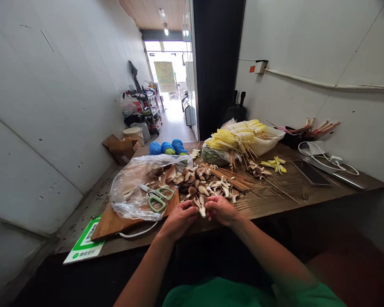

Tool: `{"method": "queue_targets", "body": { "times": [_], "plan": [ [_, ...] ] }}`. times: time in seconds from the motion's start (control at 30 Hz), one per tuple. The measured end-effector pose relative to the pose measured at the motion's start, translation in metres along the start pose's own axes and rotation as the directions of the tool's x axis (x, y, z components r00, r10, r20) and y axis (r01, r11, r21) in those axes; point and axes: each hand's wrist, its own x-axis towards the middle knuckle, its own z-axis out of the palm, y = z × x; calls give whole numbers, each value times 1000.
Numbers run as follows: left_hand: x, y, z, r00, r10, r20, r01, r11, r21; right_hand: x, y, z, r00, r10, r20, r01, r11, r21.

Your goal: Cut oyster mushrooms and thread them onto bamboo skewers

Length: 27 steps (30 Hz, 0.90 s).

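Note:
Between my two hands, at the table's near edge, is a small cluster of oyster mushroom [202, 207] with a pale stem pointing down. My left hand [181, 218] pinches it from the left, and my right hand [222, 210] grips its right side. Just beyond lies a heap of torn oyster mushrooms [200, 181], brown on top and pale underneath. Right of the heap, a bundle of bamboo skewers [235, 179] is spread over the wood. Green-handled scissors [158, 198] rest on a clear plastic bag [124, 200] holding more mushrooms.
A wooden board [105, 228] lies under the bag. Skewered cabbage [233, 136] fills a white tub [269, 143] at the back. Blue-netted produce [168, 147] stands at the far edge. To the right are a phone [311, 172], a knife [348, 179] and a white cable [336, 160].

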Motion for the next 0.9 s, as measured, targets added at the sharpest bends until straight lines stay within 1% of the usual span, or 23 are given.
{"method": "queue_targets", "body": {
  "times": [0.07, 0.1, 0.13, 0.17, 0.2, 0.23, 0.27, 0.3, 0.33, 0.4, 0.43, 0.47, 0.5, 0.53, 0.57, 0.6, 0.7, 0.77, 0.8, 0.83, 0.87, 0.9],
  "plan": [
    [0, 1, -1, 993, 88, -79, -91, 995, -28, 2, -4, -5, 996, -59, -67, 58, 998, -10],
    [1, 2, -1, 979, 152, -139, -156, 988, -20, 4, -7, -9, 989, -94, -112, 94, 996, -3],
    [1, 3, -2, 956, 220, -194, -220, 975, 22, 6, -11, -13, 976, -139, -167, 135, 990, -33],
    [2, 5, -3, 929, 287, -232, -269, 957, 106, 8, -16, -17, 958, -196, -211, 166, 975, -150],
    [3, 6, -4, 902, 349, -255, -295, 929, 225, 11, -22, -21, 940, -256, -227, 174, 929, -327],
    [5, 8, -5, 876, 403, -263, -295, 882, 367, 14, -27, -24, 928, -310, -208, 157, 829, -536],
    [7, 9, -5, 852, 454, -261, -278, 814, 510, 18, -32, -26, 927, -339, -162, 128, 690, -712],
    [10, 10, -5, 828, 499, -255, -245, 731, 637, 22, -38, -28, 935, -339, -108, 102, 547, -831],
    [13, 11, -5, 806, 537, -249, -201, 644, 738, 28, -42, -29, 948, -312, -61, 93, 454, -886],
    [19, 12, -5, 776, 590, -223, -103, 468, 878, 42, -51, -30, 966, -260, 2, 99, 360, -927],
    [21, 12, -5, 769, 606, -202, -59, 383, 922, 50, -55, -30, 968, -252, 19, 93, 286, -954],
    [23, 11, -6, 764, 619, -183, -22, 308, 951, 58, -58, -31, 966, -256, 27, 77, 185, -980],
    [24, 11, -6, 764, 624, -165, 7, 248, 969, 66, -60, -31, 962, -273, 24, 53, 97, -994],
    [25, 10, -7, 764, 626, -154, 26, 208, 978, 74, -61, -31, 955, -296, 22, 29, 20, -999],
    [25, 10, -8, 762, 631, -148, 39, 184, 982, 82, -62, -31, 947, -320, 23, 12, -36, -999],
    [24, 10, -10, 758, 636, -144, 45, 170, 984, 88, -62, -31, 941, -337, 31, 9, -65, -998],
    [22, 13, -13, 747, 653, -126, 41, 144, 989, 101, -61, -30, 931, -350, 105, 47, -173, -984],
    [20, 17, -13, 736, 666, -121, 20, 158, 987, 103, -63, -30, 920, -360, 157, 78, -225, -971],
    [20, 19, -13, 729, 672, -127, -1, 188, 982, 101, -64, -31, 911, -371, 181, 91, -246, -965],
    [19, 22, -12, 728, 671, -140, -34, 239, 970, 98, -66, -32, 901, -384, 203, 104, -263, -959],
    [19, 24, -11, 739, 654, -163, -74, 319, 945, 93, -67, -33, 892, -394, 223, 116, -278, -954],
    [19, 26, -10, 764, 614, -196, -115, 428, 897, 88, -68, -34, 879, -403, 255, 140, -293, -946]
  ]
}}
